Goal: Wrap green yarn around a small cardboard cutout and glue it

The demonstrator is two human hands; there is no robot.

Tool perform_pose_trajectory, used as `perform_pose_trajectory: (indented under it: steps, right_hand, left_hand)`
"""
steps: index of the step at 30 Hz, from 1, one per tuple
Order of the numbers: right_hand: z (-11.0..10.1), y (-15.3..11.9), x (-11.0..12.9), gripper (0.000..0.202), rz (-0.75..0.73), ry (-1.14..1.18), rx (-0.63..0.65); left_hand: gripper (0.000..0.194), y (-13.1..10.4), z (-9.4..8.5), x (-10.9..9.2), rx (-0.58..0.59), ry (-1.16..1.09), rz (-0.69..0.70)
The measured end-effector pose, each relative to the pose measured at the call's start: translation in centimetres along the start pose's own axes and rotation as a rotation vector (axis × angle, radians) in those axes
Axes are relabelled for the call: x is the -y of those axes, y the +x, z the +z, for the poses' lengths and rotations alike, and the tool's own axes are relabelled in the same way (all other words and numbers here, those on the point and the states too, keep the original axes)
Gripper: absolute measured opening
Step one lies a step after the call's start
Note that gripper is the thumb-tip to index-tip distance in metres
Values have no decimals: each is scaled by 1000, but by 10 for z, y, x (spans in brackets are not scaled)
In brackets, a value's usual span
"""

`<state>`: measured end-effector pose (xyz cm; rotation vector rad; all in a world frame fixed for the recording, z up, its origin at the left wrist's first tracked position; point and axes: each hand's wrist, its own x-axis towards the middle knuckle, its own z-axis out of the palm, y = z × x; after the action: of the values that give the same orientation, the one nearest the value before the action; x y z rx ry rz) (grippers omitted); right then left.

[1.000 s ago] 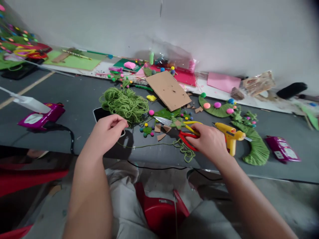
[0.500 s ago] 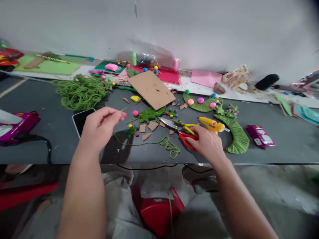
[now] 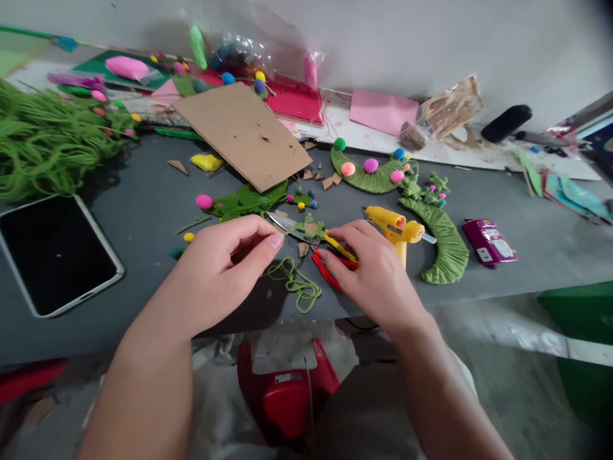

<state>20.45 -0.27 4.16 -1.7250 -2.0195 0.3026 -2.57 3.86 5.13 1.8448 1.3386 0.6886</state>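
My left hand (image 3: pixel 234 271) is pinched closed near the middle of the table, on the end of a thin strand of green yarn (image 3: pixel 301 287) whose loose loops lie between my hands. My right hand (image 3: pixel 371 268) reaches over the handles of the scissors (image 3: pixel 330 271), fingers bent; whether it grips them is unclear. A small yarn-wrapped cardboard piece (image 3: pixel 310 227) lies on the scissors, close to my right fingertips. Beyond my right hand is a yellow glue gun (image 3: pixel 395 225). A green yarn-wrapped curve (image 3: pixel 447 246) rests right of it.
A phone (image 3: pixel 60 252) and a green yarn heap (image 3: pixel 48 140) are at the left. A cardboard sheet (image 3: pixel 244 137) covers part of the back. A pompom-decorated arc (image 3: pixel 371 176) and a purple packet (image 3: pixel 489 243) lie to the right, with cardboard scraps near the middle.
My left hand has moved right, toward the scissors and my right hand. The small yarn-wrapped piece on the scissors shows more clearly. The view has shifted closer and to the right.
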Motion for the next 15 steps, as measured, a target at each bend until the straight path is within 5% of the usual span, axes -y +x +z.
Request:
perform_pose_trajectory:
  steps: [3, 8, 15]
  right_hand:
    - [12, 14, 3, 34, -29, -26, 12]
    - [32, 24, -7, 26, -46, 3, 33]
    - [36, 20, -11, 26, -97, 222, -135]
  left_hand:
    - [22, 12, 14, 0, 30, 17, 28]
    - [16, 20, 26, 3, -6, 57, 21]
    - [14, 13, 36, 2, -252, -12, 1]
